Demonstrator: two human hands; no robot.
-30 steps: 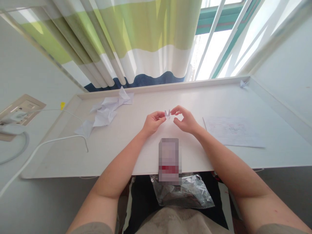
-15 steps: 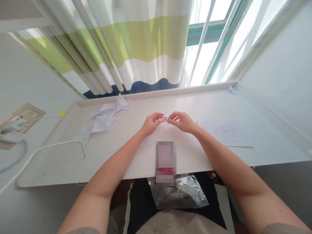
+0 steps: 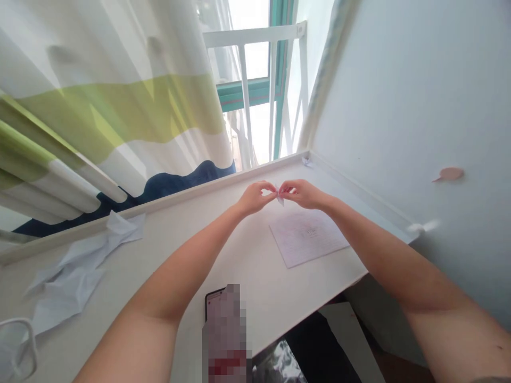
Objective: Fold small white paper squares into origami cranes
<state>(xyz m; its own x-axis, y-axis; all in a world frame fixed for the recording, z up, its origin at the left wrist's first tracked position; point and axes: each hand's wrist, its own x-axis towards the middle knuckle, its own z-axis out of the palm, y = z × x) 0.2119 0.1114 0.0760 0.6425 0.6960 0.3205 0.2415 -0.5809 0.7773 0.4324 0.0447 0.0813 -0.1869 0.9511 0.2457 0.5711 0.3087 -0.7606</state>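
Note:
Above the white desk (image 3: 247, 260), a small piece of folded white paper (image 3: 281, 200) is pinched between my two hands. My left hand (image 3: 255, 198) grips its left side with thumb and fingertips. From the other side, my right hand (image 3: 302, 193) closes its fingertips on the same piece. The fingers hide much of its shape. Just below my hands lies a flat printed or lined sheet (image 3: 305, 239), partly covered by my right forearm.
Creased white papers (image 3: 75, 279) lie at the left, near a white cable (image 3: 35, 351). A phone (image 3: 223, 324), its screen blurred out, rests by the near edge. A small folded paper (image 3: 306, 161) sits in the far corner. A clear plastic bag (image 3: 279, 364) shows below the desk.
The view has turned to the right. My hands, still pinching the folded paper, have moved over the desk toward the printed sheet and the far right corner.

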